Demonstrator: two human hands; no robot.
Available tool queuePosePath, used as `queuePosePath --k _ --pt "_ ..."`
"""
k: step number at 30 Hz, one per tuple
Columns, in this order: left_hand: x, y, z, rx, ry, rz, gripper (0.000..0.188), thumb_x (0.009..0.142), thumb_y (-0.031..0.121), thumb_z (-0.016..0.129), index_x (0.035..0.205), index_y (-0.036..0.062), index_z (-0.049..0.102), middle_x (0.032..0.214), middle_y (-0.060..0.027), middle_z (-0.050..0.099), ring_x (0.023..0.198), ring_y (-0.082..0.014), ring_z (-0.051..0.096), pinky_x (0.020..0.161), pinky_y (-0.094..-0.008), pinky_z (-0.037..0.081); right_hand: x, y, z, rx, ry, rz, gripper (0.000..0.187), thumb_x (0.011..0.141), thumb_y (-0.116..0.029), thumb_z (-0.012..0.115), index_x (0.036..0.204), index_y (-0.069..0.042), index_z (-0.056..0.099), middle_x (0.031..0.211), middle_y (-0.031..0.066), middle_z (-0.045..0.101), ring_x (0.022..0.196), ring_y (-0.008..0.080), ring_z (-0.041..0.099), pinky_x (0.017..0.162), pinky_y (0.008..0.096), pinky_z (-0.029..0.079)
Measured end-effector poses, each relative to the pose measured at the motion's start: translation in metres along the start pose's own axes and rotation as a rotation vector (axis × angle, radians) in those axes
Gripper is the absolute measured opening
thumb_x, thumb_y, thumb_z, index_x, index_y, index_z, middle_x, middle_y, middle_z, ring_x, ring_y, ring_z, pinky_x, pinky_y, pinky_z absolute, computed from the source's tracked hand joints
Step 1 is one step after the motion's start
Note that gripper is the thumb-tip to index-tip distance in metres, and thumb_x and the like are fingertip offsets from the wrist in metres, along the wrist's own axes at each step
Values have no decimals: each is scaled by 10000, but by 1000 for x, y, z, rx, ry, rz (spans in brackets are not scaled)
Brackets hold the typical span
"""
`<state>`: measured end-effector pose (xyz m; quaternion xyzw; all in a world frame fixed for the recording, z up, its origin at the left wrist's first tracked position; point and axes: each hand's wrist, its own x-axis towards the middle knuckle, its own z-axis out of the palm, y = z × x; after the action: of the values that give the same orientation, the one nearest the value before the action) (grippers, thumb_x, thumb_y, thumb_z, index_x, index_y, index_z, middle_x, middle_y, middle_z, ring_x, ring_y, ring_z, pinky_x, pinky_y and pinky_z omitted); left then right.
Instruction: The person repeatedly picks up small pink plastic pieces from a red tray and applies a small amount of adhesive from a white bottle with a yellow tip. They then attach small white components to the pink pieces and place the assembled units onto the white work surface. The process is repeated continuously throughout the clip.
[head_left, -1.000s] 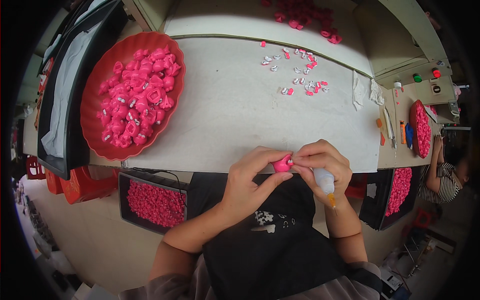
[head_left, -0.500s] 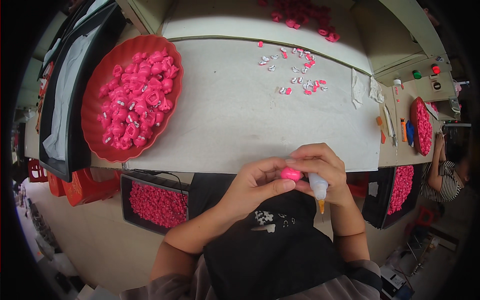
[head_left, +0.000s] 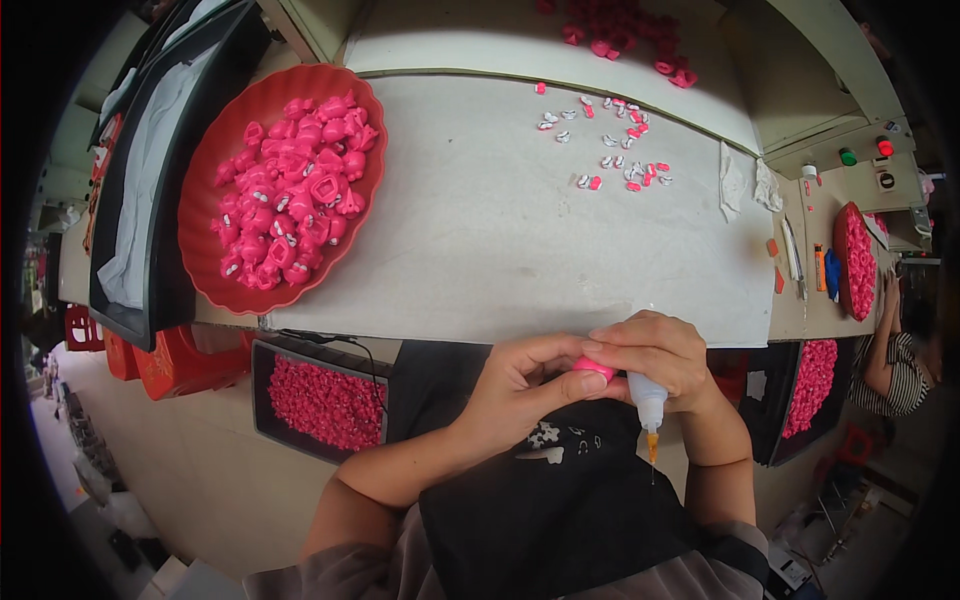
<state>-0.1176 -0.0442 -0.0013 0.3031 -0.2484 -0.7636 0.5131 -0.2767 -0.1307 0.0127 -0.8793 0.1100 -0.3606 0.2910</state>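
Observation:
Between the thumb and fingers of my left hand (head_left: 525, 385) is a small rounded pink plastic piece (head_left: 594, 369). My right hand (head_left: 662, 355) curls over it, with fingertips on or right by the piece. The same right hand grips a translucent glue bottle (head_left: 648, 399), whose amber needle tip (head_left: 653, 447) points down, away from the piece. Both hands are in front of the table's near edge, over my black apron (head_left: 560, 500). Fingers cover much of the pink piece, so its detail is hidden.
A scalloped red bowl (head_left: 372, 190) of pink pieces stands left on the white-covered table (head_left: 520, 250). Small white and pink parts (head_left: 640, 175) lie scattered at the back. Bins of pink pieces (head_left: 325, 400) sit below. At right are tools (head_left: 795, 255) and a person (head_left: 895, 370).
The table and its contents have shifted slightly right in view. Both hands appear a little lower and further right, still holding the pink piece and the bottle.

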Motion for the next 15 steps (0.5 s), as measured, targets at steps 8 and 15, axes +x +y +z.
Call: queuePosePath --k 8,15 --pt "-7 1 -5 -40 28 45 213 852 47 559 1034 -63 557 939 -107 615 887 -150 604 800 -250 482 9 -1 7 7 -26 -6 359 601 -146 759 912 -2 653 813 107 615 623 190 600 498 260 479" --pt "-17 5 -18 -13 87 105 197 865 84 556 1011 -47 572 901 -62 613 830 -100 586 748 -221 462 20 1 25 45 -31 -4 325 615 -157 763 879 -1 652 807 109 612 622 200 606 507 266 487"
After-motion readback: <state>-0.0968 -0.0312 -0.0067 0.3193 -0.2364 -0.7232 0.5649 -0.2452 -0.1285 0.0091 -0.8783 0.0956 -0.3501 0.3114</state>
